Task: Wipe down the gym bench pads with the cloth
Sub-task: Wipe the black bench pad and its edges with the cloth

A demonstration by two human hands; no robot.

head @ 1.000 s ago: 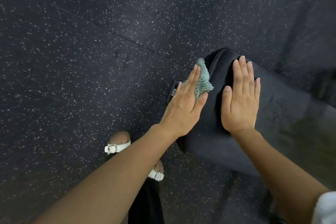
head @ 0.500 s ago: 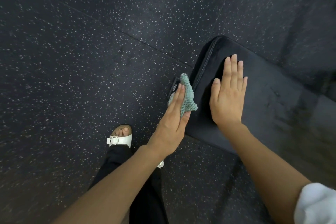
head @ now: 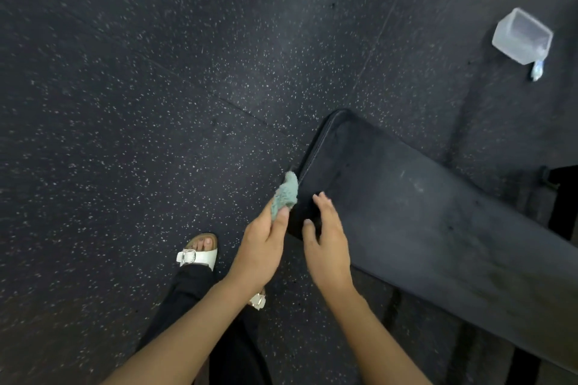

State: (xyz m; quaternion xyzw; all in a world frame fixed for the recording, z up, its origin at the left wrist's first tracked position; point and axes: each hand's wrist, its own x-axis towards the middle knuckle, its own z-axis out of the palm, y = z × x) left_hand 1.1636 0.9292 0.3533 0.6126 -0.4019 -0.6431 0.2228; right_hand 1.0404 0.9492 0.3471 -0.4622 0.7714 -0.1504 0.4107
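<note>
cloth (head: 284, 198) pinched between left hand (head: 261, 247) thumb and fingers, just past the fingertips, at pad (head: 422, 212) end edge. right hand (head: 328, 244) beside it, fingers loosely spread over pad corner; contact unclear. suggest: flatten cloth under palm, run full edge, brace with right.

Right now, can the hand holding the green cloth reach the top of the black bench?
Probably yes. The left hand holds the cloth right beside the end edge of the bench pad, nothing lies between, and the right hand is over only its near corner.
</note>
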